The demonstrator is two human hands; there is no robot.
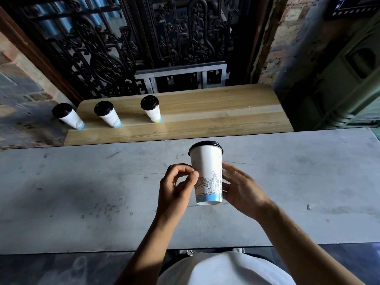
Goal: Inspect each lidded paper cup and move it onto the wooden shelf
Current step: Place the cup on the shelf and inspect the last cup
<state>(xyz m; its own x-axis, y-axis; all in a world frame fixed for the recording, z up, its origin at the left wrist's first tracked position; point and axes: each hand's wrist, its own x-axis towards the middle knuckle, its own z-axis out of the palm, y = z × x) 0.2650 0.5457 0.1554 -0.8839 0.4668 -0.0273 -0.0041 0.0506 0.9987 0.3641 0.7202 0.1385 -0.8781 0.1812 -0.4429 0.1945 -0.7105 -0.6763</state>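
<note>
A white paper cup [206,171] with a black lid, a line drawing and a blue band at its base is held upright above the grey table [82,192]. My left hand [176,188] pinches its left side with thumb and fingers. My right hand [240,188] cups its right side. Three more lidded cups stand on the wooden shelf [216,114] beyond the table: one at the far left edge [68,116], one beside it [108,115], one further right [152,110].
An ornate black metal gate [144,38] rises behind the shelf, with a grey metal frame [181,76] leaning at its foot. Brick walls flank it. A green structure [339,79] stands at the right. The shelf's right half is bare wood.
</note>
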